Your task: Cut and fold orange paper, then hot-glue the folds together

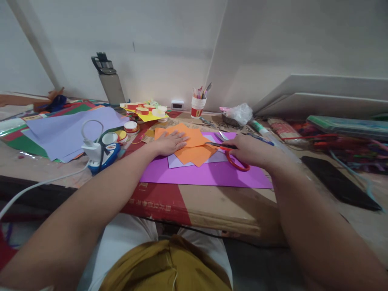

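My left hand (170, 143) lies flat with its fingers stretched out on the left side of the orange paper (195, 139). My right hand (247, 147) grips a pair of scissors with red handles (241, 166). The scissors' blades point left, and a dark blade reaches the right edge of the orange paper. Whether the paper lies between the blades I cannot tell. Beneath the orange pieces is a pale lilac sheet (178, 161), on top of a larger purple sheet (203, 176). My right fingers are partly hidden behind the hand.
A blue power strip (107, 159) with a white charger stands left, near lilac sheets (69, 131). Behind are a water bottle (111, 83), a paper cup of pens (197, 108) and a plastic bag (241, 114). A dark phone-like slab (338, 182) lies right.
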Available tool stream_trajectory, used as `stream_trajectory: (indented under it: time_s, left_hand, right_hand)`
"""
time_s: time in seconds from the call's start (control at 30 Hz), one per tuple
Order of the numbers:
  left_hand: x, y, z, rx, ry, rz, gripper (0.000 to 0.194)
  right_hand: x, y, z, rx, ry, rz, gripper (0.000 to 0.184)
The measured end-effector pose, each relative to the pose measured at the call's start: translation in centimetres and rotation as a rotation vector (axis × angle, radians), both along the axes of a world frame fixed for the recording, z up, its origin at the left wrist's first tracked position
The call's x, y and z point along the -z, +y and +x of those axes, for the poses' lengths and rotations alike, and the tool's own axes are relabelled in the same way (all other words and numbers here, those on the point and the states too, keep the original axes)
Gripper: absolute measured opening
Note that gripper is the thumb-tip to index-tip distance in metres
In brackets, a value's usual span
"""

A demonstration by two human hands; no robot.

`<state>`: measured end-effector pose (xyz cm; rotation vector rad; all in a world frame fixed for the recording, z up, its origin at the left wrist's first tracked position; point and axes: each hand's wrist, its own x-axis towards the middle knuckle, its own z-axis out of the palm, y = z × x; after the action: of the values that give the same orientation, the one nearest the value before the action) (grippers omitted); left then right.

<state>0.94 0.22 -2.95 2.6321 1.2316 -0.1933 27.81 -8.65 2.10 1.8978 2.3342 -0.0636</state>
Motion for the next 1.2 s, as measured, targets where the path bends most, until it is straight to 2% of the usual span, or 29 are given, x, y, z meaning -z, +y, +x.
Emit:
stream_trajectory:
  time_s: [0.1,0.27,0.53,1.0,1.2]
  left_hand:
    - [-0.1,-0.1,0.1,-0.009,0.009,0.002,0.061]
    - [-0.1,-0.1,0.0,-0.011,0.009,-0.003,0.062]
    - [0.3,0.2,-0.1,-0.008,-0.003,0.005,0.062]
    - [0.3,0.3,0.3,-0.019,0.027,0.007,0.061]
    - [0.5,0.4,0.3,-0.022,0.024,0.017,0.061]
  right_hand:
    - [-0.4,-0.1,0.1,0.045,-0.046,-0.046,0.049]
    - [-0.7,-0.5,-0.3,0.009,-0.010,-0.078,0.052]
    - [0.4,-0.4,-1.2,-0.001,0.016,-0.081,0.042]
    - [0.6,-2.4,-4.5,-0.043,-0.013,-0.077,0.038]
    - [0.8,-2.0,-4.3,0.014,-0.062,-0.080,0.041]
